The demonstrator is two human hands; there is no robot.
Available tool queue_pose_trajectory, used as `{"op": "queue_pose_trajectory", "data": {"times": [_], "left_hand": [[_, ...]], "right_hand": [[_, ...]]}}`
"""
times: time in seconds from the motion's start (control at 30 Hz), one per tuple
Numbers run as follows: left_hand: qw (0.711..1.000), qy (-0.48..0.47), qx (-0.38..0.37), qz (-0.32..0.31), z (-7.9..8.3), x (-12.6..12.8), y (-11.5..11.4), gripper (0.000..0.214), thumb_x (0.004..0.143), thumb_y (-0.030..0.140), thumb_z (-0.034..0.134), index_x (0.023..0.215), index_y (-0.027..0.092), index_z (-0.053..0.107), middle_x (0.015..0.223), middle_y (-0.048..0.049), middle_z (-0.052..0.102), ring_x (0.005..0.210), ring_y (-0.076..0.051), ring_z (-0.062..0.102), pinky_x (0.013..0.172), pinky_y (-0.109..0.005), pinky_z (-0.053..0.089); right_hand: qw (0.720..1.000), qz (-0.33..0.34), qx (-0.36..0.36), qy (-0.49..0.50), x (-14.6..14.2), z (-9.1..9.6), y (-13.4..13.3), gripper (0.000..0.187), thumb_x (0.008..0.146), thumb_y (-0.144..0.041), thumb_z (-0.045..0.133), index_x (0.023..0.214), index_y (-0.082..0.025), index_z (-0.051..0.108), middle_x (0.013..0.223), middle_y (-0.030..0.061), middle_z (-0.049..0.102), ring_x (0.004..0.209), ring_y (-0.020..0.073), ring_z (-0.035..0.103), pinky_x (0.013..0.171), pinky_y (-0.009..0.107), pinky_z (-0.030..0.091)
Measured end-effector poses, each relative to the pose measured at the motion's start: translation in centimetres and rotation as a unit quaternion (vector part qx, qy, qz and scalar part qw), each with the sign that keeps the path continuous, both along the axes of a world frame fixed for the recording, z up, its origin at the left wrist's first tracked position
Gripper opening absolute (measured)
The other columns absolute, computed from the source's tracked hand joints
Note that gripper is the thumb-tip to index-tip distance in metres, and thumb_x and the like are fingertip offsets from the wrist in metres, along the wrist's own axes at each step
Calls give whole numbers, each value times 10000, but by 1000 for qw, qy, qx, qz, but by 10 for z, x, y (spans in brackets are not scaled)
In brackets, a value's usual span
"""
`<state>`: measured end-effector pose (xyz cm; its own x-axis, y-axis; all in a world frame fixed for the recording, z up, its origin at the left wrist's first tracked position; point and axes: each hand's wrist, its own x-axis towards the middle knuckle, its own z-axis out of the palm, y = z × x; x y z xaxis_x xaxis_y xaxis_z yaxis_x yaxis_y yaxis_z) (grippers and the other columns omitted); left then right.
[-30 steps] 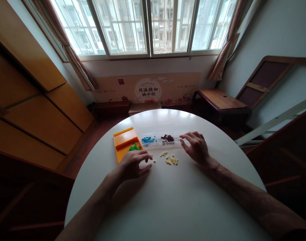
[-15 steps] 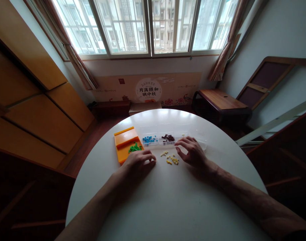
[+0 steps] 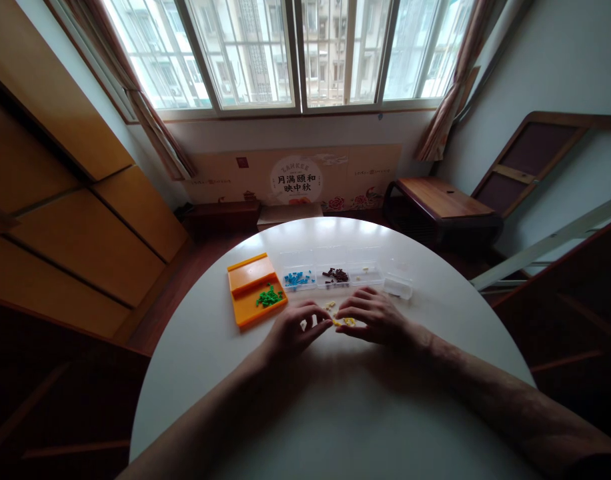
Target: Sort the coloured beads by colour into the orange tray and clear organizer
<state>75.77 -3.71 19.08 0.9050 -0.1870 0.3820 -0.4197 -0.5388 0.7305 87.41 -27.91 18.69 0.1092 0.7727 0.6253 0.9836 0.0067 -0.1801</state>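
Note:
Small yellow plastic pieces [image 3: 349,321] lie on the white table between my hands, with paler yellow ones [image 3: 330,305] just beyond them. My left hand [image 3: 299,325] is at the left of this pile, thumb and forefinger pinched together; whatever is between their tips is too small to make out. From the right, my right hand [image 3: 374,317] curves over the pile, its thumb apart from its fingers and yellow pieces showing in the gap. The fingertips of both hands nearly meet. Part of the pile is hidden under my right hand.
An orange tray [image 3: 245,316] holding green pieces [image 3: 269,296] stands left. Behind the hands, a clear compartment box [image 3: 315,283] holds blue pieces [image 3: 298,277], dark brown pieces [image 3: 337,275] and a few pale ones. The round table's [image 3: 385,413] far edge lies beyond.
My right hand has come down from the clear box to the yellow pile. My left hand has moved right, away from the orange tray, and its thumb and forefinger now pinch.

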Motion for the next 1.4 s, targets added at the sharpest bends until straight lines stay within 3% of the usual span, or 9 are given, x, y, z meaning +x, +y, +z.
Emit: {"op": "queue_pose_trajectory", "data": {"times": [0.37,0.9,1.0,1.17,1.27,1.4], "left_hand": [[999,21,-19,-28,-1,-1,-5,228,1038,378,730,992,172,817,899,-59,721,694,-115,600,624,-228,463],[1000,-11,-3,-28,-2,1,-5,233,1051,374,719,1011,175,834,877,-59,734,674,-110,606,617,-224,482],[998,-45,52,-8,2,0,4,224,1061,363,693,1012,188,825,883,-61,744,680,-122,637,629,-236,503],[965,-121,231,-6,8,-5,41,140,1010,343,710,977,230,787,889,-36,758,732,-157,681,672,-272,494],[960,-100,261,-20,10,-8,59,145,971,371,739,1015,237,770,925,-29,760,721,-155,688,664,-273,491],[961,-68,267,-29,10,-8,65,100,989,342,725,996,257,776,999,-23,778,761,-148,709,695,-265,493]], "right_hand": [[1000,23,5,-11,0,-1,1,102,1101,-323,665,1072,-253,733,995,25,814,865,184,741,890,381,556],[997,40,61,3,-2,-1,2,43,1051,-213,717,1080,-243,727,962,17,808,815,169,725,869,380,558],[998,-10,61,18,4,-4,1,41,1046,-228,723,1084,-245,722,987,26,804,867,194,721,879,394,542],[981,-175,80,28,21,-13,-4,45,1058,-258,708,1033,-242,741,1043,49,791,978,242,693,928,419,519],[961,-263,77,26,29,-17,-8,104,1069,-292,692,1023,-233,764,1085,65,781,1018,264,668,951,434,506],[942,-332,40,5,34,-19,-12,172,1093,-305,650,1033,-228,792,1119,72,782,1051,284,652,988,461,471]]}}
